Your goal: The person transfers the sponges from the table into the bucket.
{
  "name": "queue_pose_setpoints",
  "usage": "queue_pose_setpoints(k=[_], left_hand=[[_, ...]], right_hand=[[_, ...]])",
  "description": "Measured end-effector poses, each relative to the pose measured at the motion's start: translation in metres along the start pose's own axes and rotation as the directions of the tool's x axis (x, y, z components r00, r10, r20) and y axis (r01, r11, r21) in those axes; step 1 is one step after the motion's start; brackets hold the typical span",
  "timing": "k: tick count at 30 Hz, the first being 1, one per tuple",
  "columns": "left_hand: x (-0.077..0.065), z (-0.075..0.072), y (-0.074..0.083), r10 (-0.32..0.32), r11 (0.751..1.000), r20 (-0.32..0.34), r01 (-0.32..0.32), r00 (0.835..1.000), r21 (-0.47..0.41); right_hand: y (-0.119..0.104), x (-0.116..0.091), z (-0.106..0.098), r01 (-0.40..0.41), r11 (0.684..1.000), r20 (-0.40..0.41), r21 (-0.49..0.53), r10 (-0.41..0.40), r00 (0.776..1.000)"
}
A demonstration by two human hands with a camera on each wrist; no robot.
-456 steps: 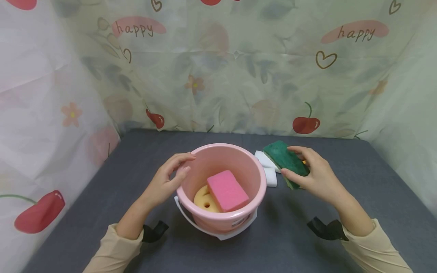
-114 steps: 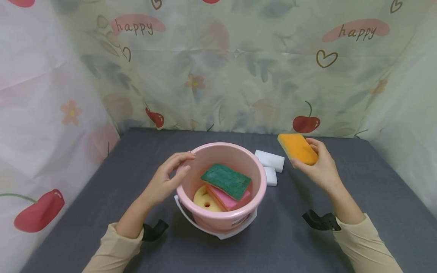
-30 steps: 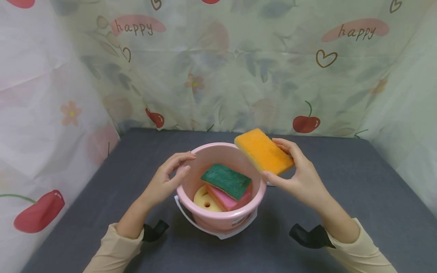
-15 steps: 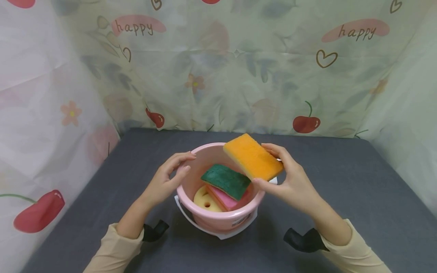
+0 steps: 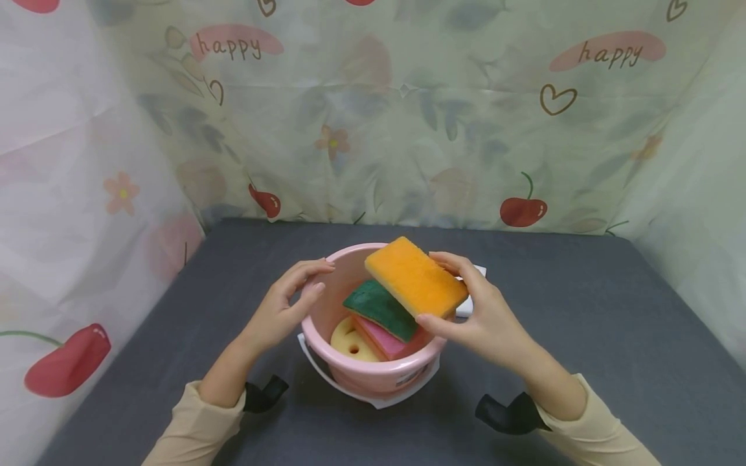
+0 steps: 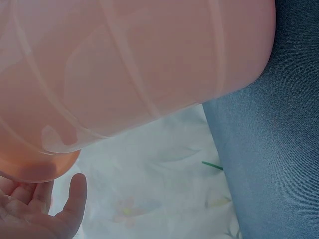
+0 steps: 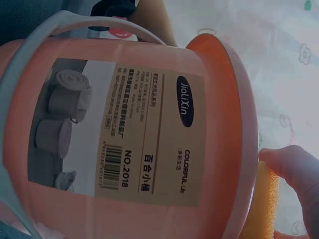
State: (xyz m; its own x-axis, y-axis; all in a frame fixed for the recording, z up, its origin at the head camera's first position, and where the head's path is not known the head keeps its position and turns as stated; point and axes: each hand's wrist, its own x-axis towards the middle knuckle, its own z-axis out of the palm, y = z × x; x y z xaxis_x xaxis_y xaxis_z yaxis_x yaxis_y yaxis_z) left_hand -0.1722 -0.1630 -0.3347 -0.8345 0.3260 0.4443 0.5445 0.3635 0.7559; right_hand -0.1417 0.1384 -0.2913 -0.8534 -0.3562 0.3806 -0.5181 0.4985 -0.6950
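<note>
Right hand (image 5: 484, 310) pinches an orange sponge (image 5: 414, 275) by its near right end, thumb on the near edge and fingers on the far one. The sponge sits tilted over the right part of the opening of a pink plastic bucket (image 5: 373, 367) – pale edge showing, part of the rim covered in the head view. The right wrist view has it at the rim too, thumb on its edge.

Left hand (image 5: 285, 304) is at the left side of the bucket rim, fingers loosely bent, thumb spread apart from them; fingertips reach over the rim, though actual contact is hard to confirm from these angles.

Inside the bucket: green scouring sponge (image 5: 379, 307) on top of a pink sponge (image 5: 381, 338), which leans on a round yellow sponge (image 5: 352, 343) with a dark hole, at the near left. White bail handle (image 5: 375, 402) hangs down on the near side. Printed label (image 7: 119, 129) on the bucket wall reads "JiaLiXin" and "NO.2018".

White blocks (image 5: 464, 307) lie right of the bucket, partly hidden by the right hand. Dark grey tabletop (image 5: 583, 323); printed curtain (image 5: 402, 129) behind – cherries, hearts, "happy". Beige sleeves (image 5: 198, 421) on both arms, black straps (image 5: 265, 395) at the wrists.
</note>
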Motion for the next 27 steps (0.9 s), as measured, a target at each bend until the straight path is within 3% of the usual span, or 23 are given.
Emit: queue_pose_setpoints(k=[17, 27], left_hand=[[0.0, 0.0, 0.002, -0.021, 1.0, 0.002, 0.021, 1.0, -0.006], [0.0, 0.0, 0.001, -0.027, 1.0, 0.001, 0.027, 1.0, 0.001]], right_hand=[[-0.007, 0.003, 0.016, 0.064, 0.992, 0.07, 0.108, -0.072, 0.995], [-0.012, 0.005, 0.023, 0.107, 0.994, 0.068, 0.019, -0.108, 0.992]])
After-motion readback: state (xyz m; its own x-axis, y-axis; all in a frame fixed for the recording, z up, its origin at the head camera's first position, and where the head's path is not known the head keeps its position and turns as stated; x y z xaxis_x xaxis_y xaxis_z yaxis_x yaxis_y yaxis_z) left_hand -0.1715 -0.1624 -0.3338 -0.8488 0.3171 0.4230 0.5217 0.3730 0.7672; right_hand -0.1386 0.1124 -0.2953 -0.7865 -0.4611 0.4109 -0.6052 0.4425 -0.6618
